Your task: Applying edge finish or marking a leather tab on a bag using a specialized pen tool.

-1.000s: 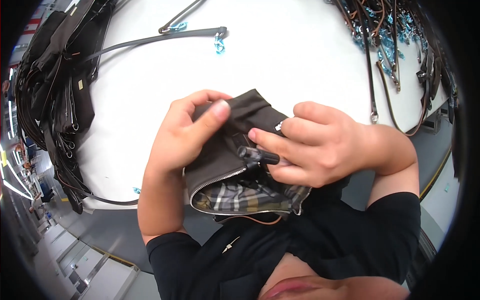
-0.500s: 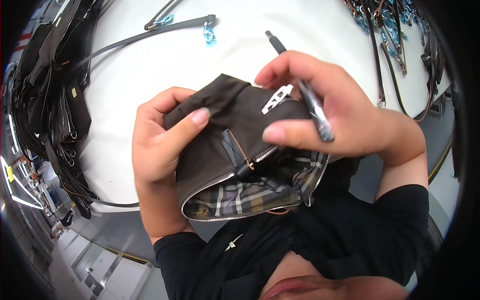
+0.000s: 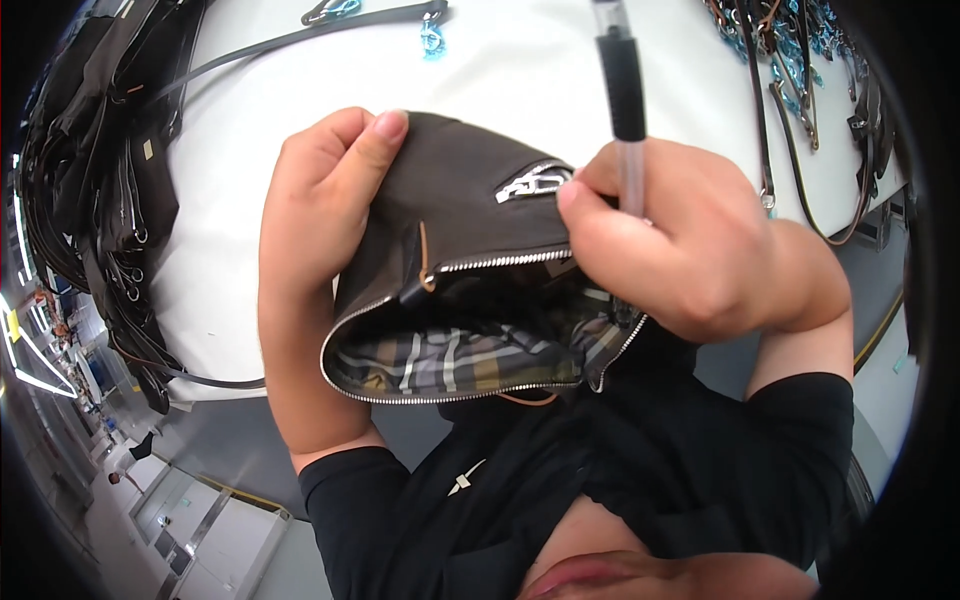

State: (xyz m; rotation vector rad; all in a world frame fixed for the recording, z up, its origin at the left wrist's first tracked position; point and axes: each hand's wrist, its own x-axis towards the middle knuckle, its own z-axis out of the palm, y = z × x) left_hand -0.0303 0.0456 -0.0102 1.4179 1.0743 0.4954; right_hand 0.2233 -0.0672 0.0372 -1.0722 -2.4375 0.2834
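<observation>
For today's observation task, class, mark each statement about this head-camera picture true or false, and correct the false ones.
1. The left hand grips the dark bag by its upper left part. True.
2. The dark bag is fully closed. False: it gapes open, showing a checked lining.
3. A pen sticks up from the right hand. True.
4. Both hands hold pens. False: only the right hand does.
5. A strap lies on the white table, with blue wrapping at its end. True.
6. The person's sleeves are white. False: the sleeves are black.
</observation>
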